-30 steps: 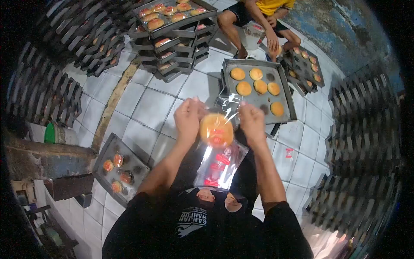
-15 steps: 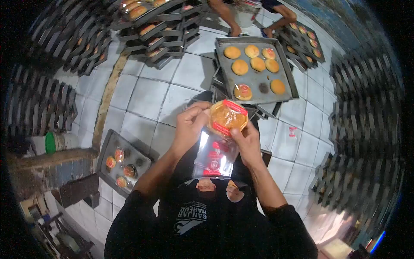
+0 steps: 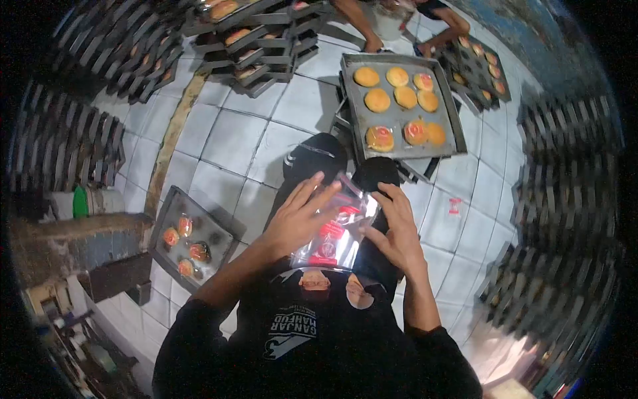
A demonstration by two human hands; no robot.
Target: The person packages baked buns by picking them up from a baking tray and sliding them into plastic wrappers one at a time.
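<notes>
Clear plastic wrappers with red print (image 3: 327, 247) lie in a stack on my lap. My left hand (image 3: 300, 216) is over the stack's left side, fingers spread. On the right side, my right hand (image 3: 397, 229) is open, thumb apart from the fingers, beside the wrappers' upper edge. Neither hand holds a bun. Ahead of my knees, a metal tray (image 3: 399, 123) carries several round golden buns; a wrapped bun (image 3: 379, 137) sits in its near left corner, and another wrapped bun (image 3: 415, 132) lies beside it against a plain one.
A smaller tray (image 3: 211, 228) with several wrapped buns rests on the floor at the left. Stacked trays (image 3: 249, 56) stand ahead, more along both sides. A co-worker's legs (image 3: 448, 30) show beyond the bun tray. A red-printed scrap (image 3: 454, 205) lies on the tiles.
The wrapped bun has left my hands, and a wrapped bun now lies near the front right of the large tray. Both hands have opened and moved down to the wrappers.
</notes>
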